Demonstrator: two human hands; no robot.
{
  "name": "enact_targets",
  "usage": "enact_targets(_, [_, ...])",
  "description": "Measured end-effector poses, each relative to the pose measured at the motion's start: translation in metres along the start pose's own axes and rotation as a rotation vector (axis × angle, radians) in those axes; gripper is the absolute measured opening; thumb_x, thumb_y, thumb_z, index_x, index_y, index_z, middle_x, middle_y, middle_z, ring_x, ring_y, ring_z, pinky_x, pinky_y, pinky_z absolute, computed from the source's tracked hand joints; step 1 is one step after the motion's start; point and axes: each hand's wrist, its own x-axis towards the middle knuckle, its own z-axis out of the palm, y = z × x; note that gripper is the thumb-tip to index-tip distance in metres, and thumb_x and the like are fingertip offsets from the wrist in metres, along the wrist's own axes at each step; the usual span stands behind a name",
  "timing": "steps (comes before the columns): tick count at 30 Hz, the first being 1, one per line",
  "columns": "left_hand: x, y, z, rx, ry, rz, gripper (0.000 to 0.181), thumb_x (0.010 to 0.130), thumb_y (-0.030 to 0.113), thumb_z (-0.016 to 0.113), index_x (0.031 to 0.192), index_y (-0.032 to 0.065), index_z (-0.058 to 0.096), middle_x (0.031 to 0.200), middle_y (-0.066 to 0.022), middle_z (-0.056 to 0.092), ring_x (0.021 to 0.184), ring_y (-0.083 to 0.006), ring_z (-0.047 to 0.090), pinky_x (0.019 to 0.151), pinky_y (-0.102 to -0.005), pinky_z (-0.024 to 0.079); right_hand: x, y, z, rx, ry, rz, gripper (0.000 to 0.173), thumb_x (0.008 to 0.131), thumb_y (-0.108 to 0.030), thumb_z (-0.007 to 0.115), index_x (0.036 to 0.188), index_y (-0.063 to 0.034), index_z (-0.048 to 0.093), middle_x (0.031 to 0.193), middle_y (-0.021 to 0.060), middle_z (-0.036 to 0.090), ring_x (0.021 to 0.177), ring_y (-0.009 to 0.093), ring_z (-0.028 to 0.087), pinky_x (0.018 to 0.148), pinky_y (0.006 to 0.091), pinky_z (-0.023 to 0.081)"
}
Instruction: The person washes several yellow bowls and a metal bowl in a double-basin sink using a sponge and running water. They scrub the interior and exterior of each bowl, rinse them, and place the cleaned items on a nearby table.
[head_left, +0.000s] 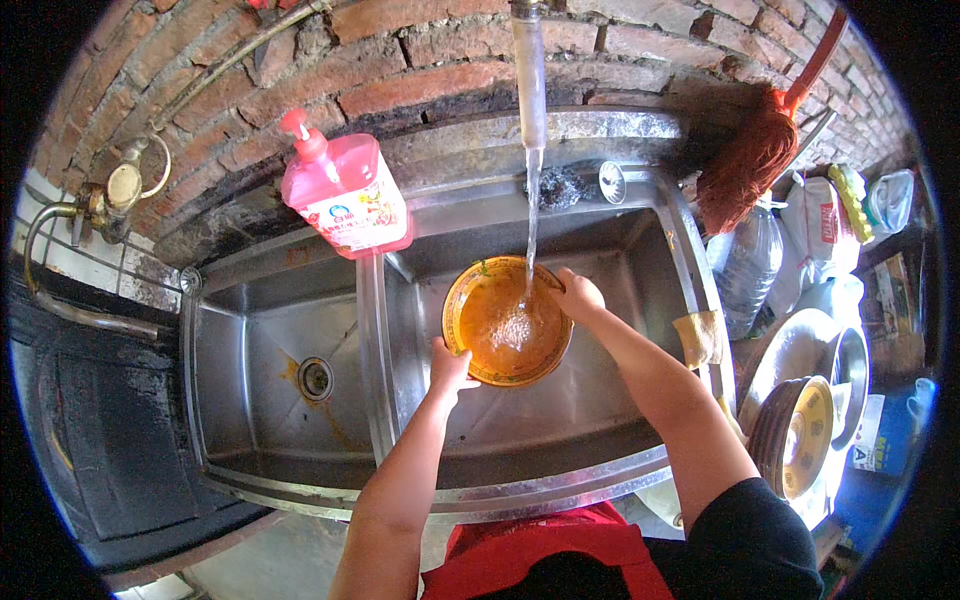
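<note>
Over the right basin of a steel double sink, both of my hands hold a yellow-orange bowl (487, 322). My left hand (451, 367) grips its lower left rim, and my right hand (579, 296) has the upper right rim. Water (533, 202) runs from a pale tube on the tap (529, 90) into the bowl, where it bubbles in orange-tinted liquid. Green bits stick to the bowl's upper rim. The fingers beneath the bowl are hidden.
A pink pump bottle (349, 195) stands at the back by the divider (373, 337). Black scouring wool (561, 187) lies on the back ledge. A yellow cloth (699, 339) drapes the right edge. Stacked bowls (806, 435) stand at right, below a red-brown mop (750, 161).
</note>
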Motion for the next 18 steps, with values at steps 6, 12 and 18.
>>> enact_targets(6, [-0.039,0.028,0.003,-0.082,-0.142,-0.03,0.034,0.079,0.01,0.044,0.108,0.0062,0.026,0.102,-0.0169,0.043,0.073,-0.0283,0.057,0.054,-0.0397,0.054,-0.029,-0.005,-0.044,0.217,0.093,0.037,0.029,0.073,-0.024,0.053,0.094,-0.0044,0.046,0.088,0.0192,0.056,0.083,0.035,0.053,0.07,0.0389,0.042])
enact_targets(12, [-0.056,0.055,0.024,-0.132,-0.178,0.231,0.042,0.076,0.014,0.048,0.111,0.0117,0.026,0.111,-0.0125,0.036,0.094,-0.0292,0.048,0.052,-0.0386,0.054,-0.071,0.017,-0.052,0.64,0.062,0.157,0.028,0.078,-0.015,0.048,0.105,-0.0066,0.05,0.091,0.0089,0.058,0.078,0.021,0.057,0.056,0.0343,0.048])
enact_targets(18, [-0.087,0.11,0.056,-0.07,-0.295,0.312,0.067,0.072,0.033,0.056,0.125,0.0165,0.019,0.122,-0.012,0.03,0.107,-0.0299,0.039,0.063,-0.0424,0.05,-0.095,0.054,-0.026,1.266,-0.083,0.339,0.018,0.077,-0.008,0.047,0.093,-0.0008,0.052,0.081,0.0086,0.057,0.064,0.019,0.058,0.05,0.0323,0.05])
